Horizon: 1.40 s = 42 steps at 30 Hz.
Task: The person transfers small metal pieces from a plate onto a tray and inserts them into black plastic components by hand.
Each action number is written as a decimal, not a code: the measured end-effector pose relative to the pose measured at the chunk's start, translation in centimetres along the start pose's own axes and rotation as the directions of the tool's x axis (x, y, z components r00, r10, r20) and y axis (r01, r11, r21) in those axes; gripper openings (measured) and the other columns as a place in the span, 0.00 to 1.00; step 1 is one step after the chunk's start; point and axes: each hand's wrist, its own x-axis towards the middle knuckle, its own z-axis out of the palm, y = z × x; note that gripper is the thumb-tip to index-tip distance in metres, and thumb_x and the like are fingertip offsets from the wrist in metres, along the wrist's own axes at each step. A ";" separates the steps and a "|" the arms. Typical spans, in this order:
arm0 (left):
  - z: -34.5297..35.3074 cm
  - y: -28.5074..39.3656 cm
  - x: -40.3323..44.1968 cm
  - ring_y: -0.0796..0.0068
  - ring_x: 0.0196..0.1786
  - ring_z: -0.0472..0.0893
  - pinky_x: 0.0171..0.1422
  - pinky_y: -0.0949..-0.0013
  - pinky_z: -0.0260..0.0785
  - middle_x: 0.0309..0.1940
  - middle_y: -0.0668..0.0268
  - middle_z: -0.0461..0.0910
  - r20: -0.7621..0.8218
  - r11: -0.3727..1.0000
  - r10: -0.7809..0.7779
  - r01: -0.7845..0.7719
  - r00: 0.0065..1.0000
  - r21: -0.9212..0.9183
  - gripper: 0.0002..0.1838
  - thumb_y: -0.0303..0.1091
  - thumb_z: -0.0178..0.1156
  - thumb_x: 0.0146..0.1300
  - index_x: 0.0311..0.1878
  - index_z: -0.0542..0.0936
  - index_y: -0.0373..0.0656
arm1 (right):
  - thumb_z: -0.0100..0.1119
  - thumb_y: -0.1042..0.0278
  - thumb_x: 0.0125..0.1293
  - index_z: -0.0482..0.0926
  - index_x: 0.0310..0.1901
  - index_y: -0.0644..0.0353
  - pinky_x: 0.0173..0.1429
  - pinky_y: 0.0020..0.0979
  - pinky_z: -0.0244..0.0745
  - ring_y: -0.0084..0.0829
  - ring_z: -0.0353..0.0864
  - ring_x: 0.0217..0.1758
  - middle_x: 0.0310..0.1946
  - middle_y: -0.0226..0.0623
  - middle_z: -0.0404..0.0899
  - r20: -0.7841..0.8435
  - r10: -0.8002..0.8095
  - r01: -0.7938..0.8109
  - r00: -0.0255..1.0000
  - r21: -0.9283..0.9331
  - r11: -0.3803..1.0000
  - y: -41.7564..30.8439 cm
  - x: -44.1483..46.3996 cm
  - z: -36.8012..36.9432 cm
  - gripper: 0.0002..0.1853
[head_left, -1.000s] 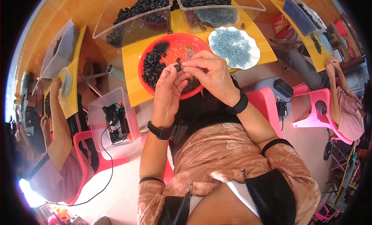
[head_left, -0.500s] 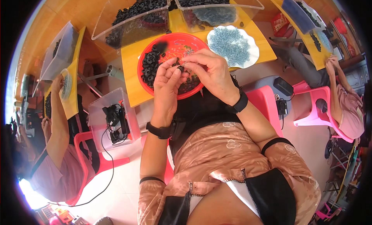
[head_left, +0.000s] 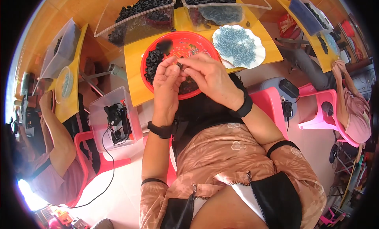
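Over a round red tray [head_left: 209, 42], my two hands meet at the fingertips. My left hand [head_left: 166, 82] is closed, pinching a small black part [head_left: 180, 66] between thumb and fingers. My right hand [head_left: 211, 80] is also closed, its thumb and forefinger at the top of that part. Whatever is between the right fingertips is too small to make out. A heap of black ring-like parts [head_left: 153, 67] lies in the tray's left side. Right of the tray, a white scalloped plate [head_left: 258, 58] holds many small clear bluish pieces [head_left: 235, 43].
Two clear bins of black parts [head_left: 144, 10] stand at the back of the yellow table [head_left: 136, 89]. A clear box [head_left: 136, 130] with black cables is on the left. Co-workers sit at yellow tables on the left [head_left: 59, 154] and right [head_left: 355, 106].
My right fingertips have shifted slightly left, closing over the black part. The co-worker on the left has drawn a hand back from the plate there.
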 end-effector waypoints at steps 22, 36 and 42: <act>-3.0 1.3 1.6 0.81 0.37 0.76 0.43 0.77 0.70 0.48 0.63 0.79 -0.056 0.971 0.042 -0.054 0.998 -0.234 0.11 0.32 0.55 0.70 0.54 0.73 0.44 | 0.62 0.74 0.50 0.84 0.26 0.61 0.38 0.43 0.74 0.45 0.82 0.35 0.26 0.47 0.82 0.484 0.193 0.176 0.853 -0.616 0.768 8.2 8.0 4.3 0.03; -1.6 0.2 0.7 0.82 0.36 0.78 0.42 0.78 0.72 0.38 0.69 0.79 -0.065 0.998 0.014 -0.018 0.998 -0.064 0.12 0.28 0.58 0.67 0.53 0.76 0.38 | 0.57 0.79 0.60 0.82 0.39 0.68 0.34 0.28 0.76 0.28 0.84 0.28 0.27 0.42 0.83 0.175 0.204 -0.233 0.963 0.163 0.959 -0.3 2.8 -0.3 0.07; -0.9 -0.1 0.4 0.81 0.37 0.79 0.43 0.79 0.72 0.37 0.68 0.81 -0.111 1.000 0.027 -0.028 0.993 -0.004 0.11 0.27 0.59 0.66 0.50 0.77 0.38 | 0.59 0.79 0.58 0.82 0.37 0.66 0.34 0.29 0.77 0.33 0.84 0.29 0.29 0.44 0.83 0.068 0.195 -0.203 0.978 0.148 0.968 0.0 1.5 0.1 0.05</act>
